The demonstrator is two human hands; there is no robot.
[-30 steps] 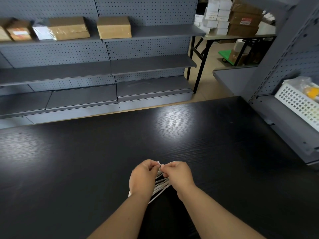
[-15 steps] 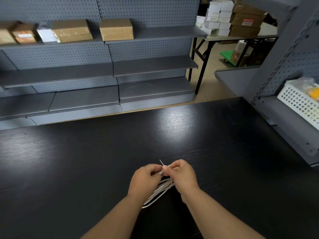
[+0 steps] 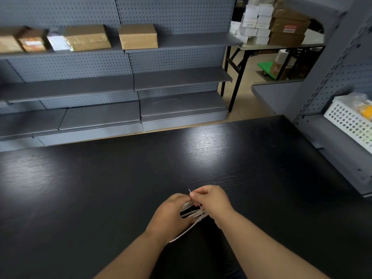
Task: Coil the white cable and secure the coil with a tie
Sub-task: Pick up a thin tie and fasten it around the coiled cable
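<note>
White cable (image 3: 192, 213) is sitting gathered in several loops between the two hands in the lower middle of the frame, over the black counter (image 3: 100, 188); whether the bundle is touching the counter I cannot tell. The left hand (image 3: 171, 214) is curling round the loops from the left side, its fingers wrapping the strands, and one loop is trailing out beneath that hand toward the bottom of the frame. The right hand (image 3: 212, 200) is pinching a thin white tie (image 3: 189, 191) at the top of the bundle, with its fingertips pressing together, and the tie's pointed tip is poking up just above them. The hands are covering the spot where the tie is meeting the cable, so how far round the coil it is running is not clear. Both forearms are reaching in from the bottom edge.

Grey pegboard shelving (image 3: 181, 77) is filling the upper left of the frame, and cardboard boxes (image 3: 137, 36) are sitting on its top shelf. A white lattice basket (image 3: 350, 121) is resting on a grey shelf at the right edge. A folding table (image 3: 281, 46) in the upper right is carrying stacked white and brown cartons (image 3: 287, 27).
</note>
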